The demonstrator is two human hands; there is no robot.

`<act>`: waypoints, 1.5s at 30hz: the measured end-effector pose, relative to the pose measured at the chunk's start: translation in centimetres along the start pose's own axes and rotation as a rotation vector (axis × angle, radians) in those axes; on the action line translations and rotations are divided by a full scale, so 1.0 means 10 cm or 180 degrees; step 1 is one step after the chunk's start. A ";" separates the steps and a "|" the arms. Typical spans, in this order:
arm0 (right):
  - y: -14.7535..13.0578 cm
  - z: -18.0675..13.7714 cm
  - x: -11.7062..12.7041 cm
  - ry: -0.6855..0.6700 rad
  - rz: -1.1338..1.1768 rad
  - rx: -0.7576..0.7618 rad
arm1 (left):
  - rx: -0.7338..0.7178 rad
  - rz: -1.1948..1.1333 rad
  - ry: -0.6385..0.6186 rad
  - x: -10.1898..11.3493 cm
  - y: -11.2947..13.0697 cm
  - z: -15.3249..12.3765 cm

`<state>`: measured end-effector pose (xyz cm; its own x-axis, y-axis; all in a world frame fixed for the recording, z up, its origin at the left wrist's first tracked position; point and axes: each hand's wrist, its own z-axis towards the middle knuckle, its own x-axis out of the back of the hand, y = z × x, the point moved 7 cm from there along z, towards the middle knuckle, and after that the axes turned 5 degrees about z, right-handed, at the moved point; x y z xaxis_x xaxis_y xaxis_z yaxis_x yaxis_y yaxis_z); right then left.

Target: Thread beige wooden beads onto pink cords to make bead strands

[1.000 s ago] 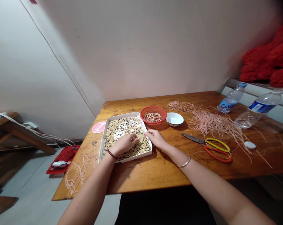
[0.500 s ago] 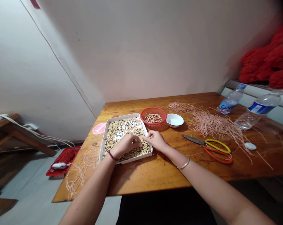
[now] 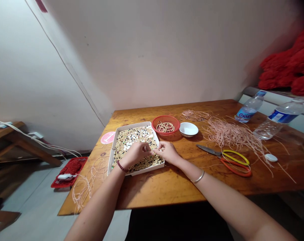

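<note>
left hand [image 3: 135,154] and right hand [image 3: 168,152] are half closed, fingertips meeting above the beads [image 3: 139,135] in a tray [image 3: 133,125], set close for easy reach; what they pinch i cannot tell
</note>
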<state>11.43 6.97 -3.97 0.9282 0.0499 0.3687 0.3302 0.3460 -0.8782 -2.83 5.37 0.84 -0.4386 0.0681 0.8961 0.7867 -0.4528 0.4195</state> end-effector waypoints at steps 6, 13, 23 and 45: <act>-0.01 -0.01 0.00 0.0050 0.0081 0.0031 | -0.0137 0.0011 0.0035 0.00 0.03 -0.01; -0.04 -0.03 -0.01 -0.0012 0.0106 -0.0036 | -0.0227 -0.0059 0.0048 0.01 0.07 -0.02; -0.06 -0.04 -0.01 -0.0025 0.0081 0.0020 | -0.0204 -0.0043 0.0055 -0.01 0.06 -0.02; -0.04 -0.04 -0.04 -0.0113 0.0288 -0.0012 | -0.0060 -0.0003 0.0083 0.00 0.06 -0.01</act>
<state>10.98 6.42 -3.96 0.9476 0.1142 0.2983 0.2459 0.3351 -0.9095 -2.34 5.01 1.07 -0.4507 0.0456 0.8915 0.7781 -0.4694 0.4174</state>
